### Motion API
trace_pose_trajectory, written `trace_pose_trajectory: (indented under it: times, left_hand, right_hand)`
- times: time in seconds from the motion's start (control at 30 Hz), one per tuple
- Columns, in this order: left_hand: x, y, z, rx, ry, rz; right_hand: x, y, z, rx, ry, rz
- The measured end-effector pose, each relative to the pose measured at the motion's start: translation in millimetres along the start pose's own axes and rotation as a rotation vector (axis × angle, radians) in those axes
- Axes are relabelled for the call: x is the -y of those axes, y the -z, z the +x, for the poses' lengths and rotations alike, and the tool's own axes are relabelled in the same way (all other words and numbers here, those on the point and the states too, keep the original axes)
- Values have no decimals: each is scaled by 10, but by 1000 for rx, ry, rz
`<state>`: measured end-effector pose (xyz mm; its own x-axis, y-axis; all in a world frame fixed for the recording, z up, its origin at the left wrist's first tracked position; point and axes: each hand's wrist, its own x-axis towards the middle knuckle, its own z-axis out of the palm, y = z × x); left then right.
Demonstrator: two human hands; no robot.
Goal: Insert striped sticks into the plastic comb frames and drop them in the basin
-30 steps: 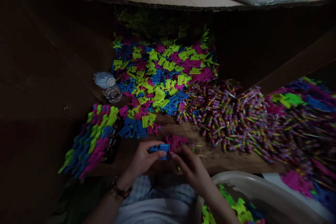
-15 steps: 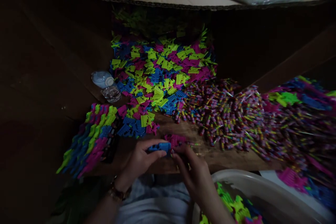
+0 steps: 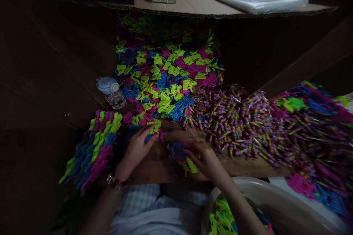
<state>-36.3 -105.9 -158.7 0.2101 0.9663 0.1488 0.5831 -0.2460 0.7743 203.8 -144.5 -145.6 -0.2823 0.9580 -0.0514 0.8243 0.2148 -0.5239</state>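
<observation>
Bench [image 3: 156,161]: dim wood, visible between our two grips.
Left hand [image 3: 136,148]: fingers curled over loose blue pieces [image 3: 149,138]; whether we grip one, can't tell.
Right hand [image 3: 204,156]: fingertips at the edge of a blue piece [image 3: 175,150], which sits left of that grip; blurred, pinched or let go we can't tell.
Yellow-green piece [image 3: 191,167]: just below our right fingertips.
Stacked rows [image 3: 91,148]: left of our left grip.
Striped sticks [image 3: 242,128]: heaped right of our right grip.
Tub [image 3: 253,180]: nearer us than that grip.

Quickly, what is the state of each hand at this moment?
Left hand: open, thumb and fingers apart, at the plastic pieces.
Right hand: at a blue piece; whether it grips cannot be told.
</observation>
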Motion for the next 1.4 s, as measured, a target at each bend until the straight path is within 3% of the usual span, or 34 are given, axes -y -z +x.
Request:
trace_pose_trajectory:
  times: [0.07, 0.13, 0.23, 0.4, 0.47, 0.57, 0.63, 0.73, 0.83, 0.93, 1.1, 1.23, 1.4]
  left_hand:
    - [148, -19, 109, -47, -113, 322]
    - [244, -59, 178, 11, -188, 475]
    - [287, -116, 217, 25, -230, 411]
    - [211, -111, 210, -154, -160, 268]
    - [126, -104, 204, -300, -17, 99]
    - [-67, -111, 184, -449, 324, -506]
    - [-213, -115, 150, -384, 478, -881]
    - [-407, -104, 74, -153, 570, -1171]
    - [-551, -85, 4, -20, 594, -1269]
    - [-653, -75, -39, 9, 597, -1269]
    - [-732, -73, -80, -51, 631, -1162]
    - [-742, -90, -112, -90, 565, -1029]
    - [-805, -133, -177, -120, 409, -753]
  right_hand:
    - [-158, 23, 167, -59, -27, -246]
    - [-263, 39, 341, -90, -29, -326]
    - [-336, 33, 562, -67, 53, -403]
    - [-433, -19, 728, -44, 195, -407]
    - [-484, -31, 743, -63, 228, -363]
    - [-480, -29, 698, -121, 244, -248]
    - [-371, -15, 603, -184, 220, -172]
    - [-57, 25, 383, -259, 138, 85]
    - [279, 79, 177, -104, 28, 700]
    - [457, 120, 62, 42, -45, 983]
    - [453, 128, -13, -32, -137, 1061]
    - [440, 119, -72, -137, -133, 950]
    - [503, 108, -172, -267, -29, 602]
